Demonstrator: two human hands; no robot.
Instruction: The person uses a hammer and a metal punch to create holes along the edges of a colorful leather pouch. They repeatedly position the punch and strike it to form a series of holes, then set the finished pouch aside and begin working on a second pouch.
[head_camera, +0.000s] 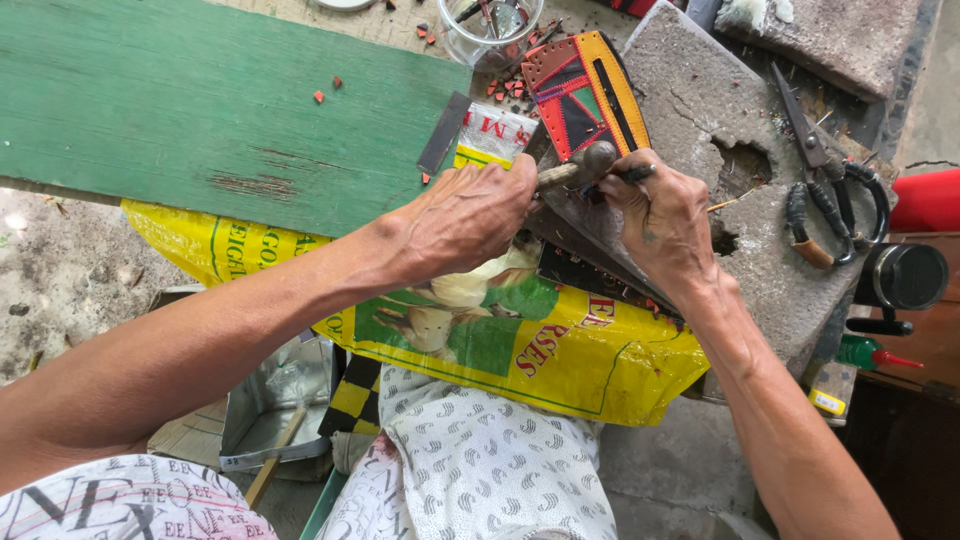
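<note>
Left hand (470, 215) fisted round a small hammer (585, 165), right hand (665, 215) pinching a dark punch tool (630, 175) upright, both w/ the patchwork leather piece (580, 95) just beyond them (on the stone block (760, 240)).

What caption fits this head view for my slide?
Left hand holds a small hammer over colourful patchwork leather on a stone block; right hand grips a dark tool.

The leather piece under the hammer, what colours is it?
Leather piece: red, black and green patches, orange-yellow edging; head view.
</note>
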